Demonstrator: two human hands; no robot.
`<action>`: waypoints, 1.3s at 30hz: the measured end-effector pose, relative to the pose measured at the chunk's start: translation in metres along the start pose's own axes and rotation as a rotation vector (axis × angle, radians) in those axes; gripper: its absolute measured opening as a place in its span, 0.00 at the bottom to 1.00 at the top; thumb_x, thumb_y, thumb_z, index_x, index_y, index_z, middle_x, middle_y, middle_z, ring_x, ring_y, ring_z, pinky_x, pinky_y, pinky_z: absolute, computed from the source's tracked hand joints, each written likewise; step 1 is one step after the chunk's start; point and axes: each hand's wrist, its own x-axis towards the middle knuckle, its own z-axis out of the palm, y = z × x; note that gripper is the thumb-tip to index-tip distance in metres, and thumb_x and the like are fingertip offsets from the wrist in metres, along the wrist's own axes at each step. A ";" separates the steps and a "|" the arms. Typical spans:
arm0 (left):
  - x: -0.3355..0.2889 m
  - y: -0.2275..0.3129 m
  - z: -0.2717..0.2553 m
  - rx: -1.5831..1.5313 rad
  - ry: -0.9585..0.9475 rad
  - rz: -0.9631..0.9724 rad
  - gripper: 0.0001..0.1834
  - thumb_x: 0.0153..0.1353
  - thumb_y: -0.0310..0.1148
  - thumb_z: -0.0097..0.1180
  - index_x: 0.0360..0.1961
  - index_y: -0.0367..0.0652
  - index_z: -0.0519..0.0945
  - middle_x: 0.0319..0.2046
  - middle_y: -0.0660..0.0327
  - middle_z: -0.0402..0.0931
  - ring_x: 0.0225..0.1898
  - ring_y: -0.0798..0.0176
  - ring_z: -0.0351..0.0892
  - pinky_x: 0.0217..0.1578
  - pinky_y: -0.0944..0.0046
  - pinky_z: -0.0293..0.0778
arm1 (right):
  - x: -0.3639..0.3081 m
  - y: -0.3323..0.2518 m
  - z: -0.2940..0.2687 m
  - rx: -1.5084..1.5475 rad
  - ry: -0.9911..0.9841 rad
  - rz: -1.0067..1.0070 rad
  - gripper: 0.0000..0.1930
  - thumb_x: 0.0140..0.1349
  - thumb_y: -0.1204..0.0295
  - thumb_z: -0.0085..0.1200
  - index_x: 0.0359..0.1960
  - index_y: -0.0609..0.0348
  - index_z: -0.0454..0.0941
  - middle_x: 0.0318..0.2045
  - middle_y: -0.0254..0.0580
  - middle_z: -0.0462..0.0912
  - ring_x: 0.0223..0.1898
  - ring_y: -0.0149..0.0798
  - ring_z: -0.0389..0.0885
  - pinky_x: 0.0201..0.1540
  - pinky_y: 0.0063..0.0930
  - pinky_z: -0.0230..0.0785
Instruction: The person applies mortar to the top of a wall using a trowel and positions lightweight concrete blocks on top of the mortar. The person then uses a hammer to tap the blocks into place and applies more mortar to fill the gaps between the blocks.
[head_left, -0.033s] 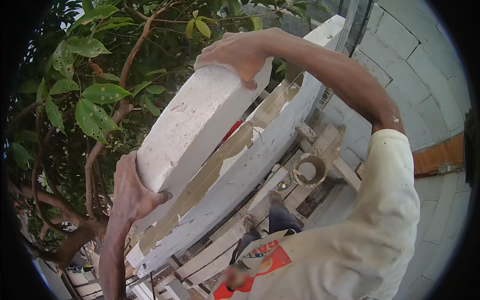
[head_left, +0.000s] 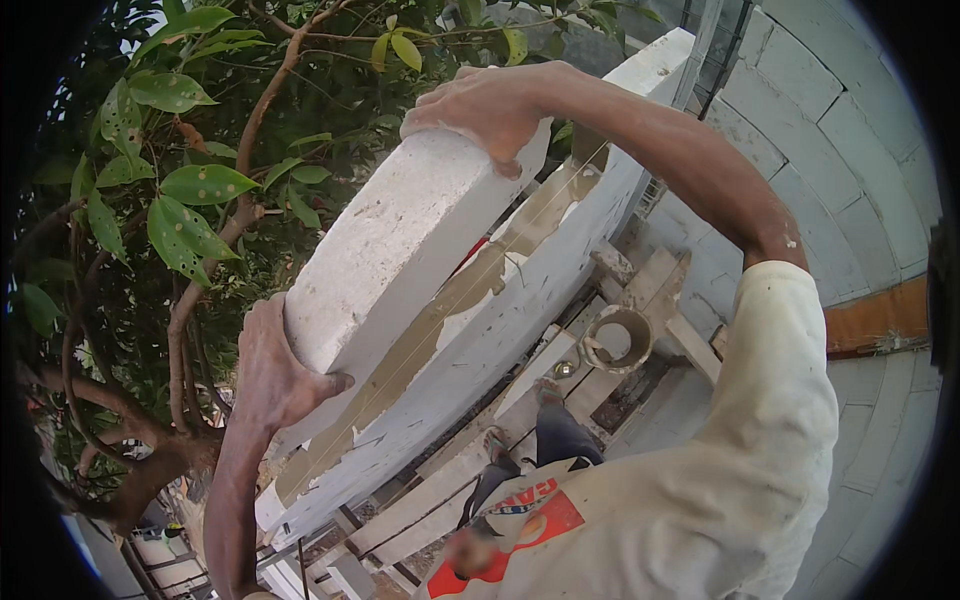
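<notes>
Block, whitish, long and rectangular, rough pitted upper face

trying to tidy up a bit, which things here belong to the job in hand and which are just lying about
In the job, by the look of it:
- white block, gripped by the left hand and right hand
- white wall
- brown mortar along its top

Seemingly just around:
- bucket, untouched
- planks below
- leafy tree

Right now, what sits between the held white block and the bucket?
In the head view, between the white block and the bucket: the brownish mortar layer, the wall's pale side, then a pale board.
</notes>
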 end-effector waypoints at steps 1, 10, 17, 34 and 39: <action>0.015 0.005 0.016 -0.003 -0.007 -0.012 0.59 0.30 0.41 0.84 0.66 0.31 0.68 0.54 0.43 0.71 0.60 0.39 0.70 0.65 0.43 0.67 | -0.004 0.013 0.013 -0.022 -0.037 0.042 0.66 0.22 0.73 0.81 0.76 0.49 0.66 0.67 0.41 0.78 0.68 0.51 0.76 0.71 0.48 0.65; 0.080 0.031 0.113 -0.044 -0.099 0.090 0.64 0.29 0.50 0.89 0.67 0.29 0.69 0.55 0.43 0.73 0.59 0.39 0.72 0.63 0.43 0.67 | -0.031 0.089 0.095 0.064 -0.179 0.084 0.69 0.19 0.70 0.83 0.77 0.52 0.64 0.69 0.46 0.75 0.71 0.53 0.73 0.76 0.49 0.59; 0.108 0.046 0.144 -0.031 -0.171 0.067 0.69 0.30 0.53 0.89 0.69 0.27 0.65 0.58 0.42 0.71 0.62 0.39 0.70 0.65 0.43 0.66 | -0.048 0.120 0.134 0.097 -0.209 0.129 0.68 0.21 0.69 0.83 0.77 0.47 0.66 0.68 0.42 0.76 0.70 0.52 0.74 0.73 0.49 0.62; 0.147 0.087 0.161 0.014 -0.154 0.044 0.64 0.32 0.53 0.87 0.66 0.29 0.67 0.56 0.45 0.72 0.61 0.41 0.71 0.62 0.41 0.68 | -0.066 0.169 0.137 0.132 -0.276 0.164 0.69 0.20 0.72 0.84 0.77 0.48 0.65 0.69 0.42 0.75 0.71 0.53 0.71 0.77 0.49 0.59; 0.147 0.082 0.162 0.014 -0.145 0.062 0.66 0.31 0.56 0.86 0.68 0.29 0.67 0.56 0.44 0.73 0.61 0.39 0.72 0.62 0.40 0.69 | -0.067 0.180 0.150 0.042 -0.171 0.116 0.71 0.15 0.71 0.82 0.77 0.52 0.65 0.68 0.46 0.76 0.73 0.53 0.70 0.79 0.48 0.58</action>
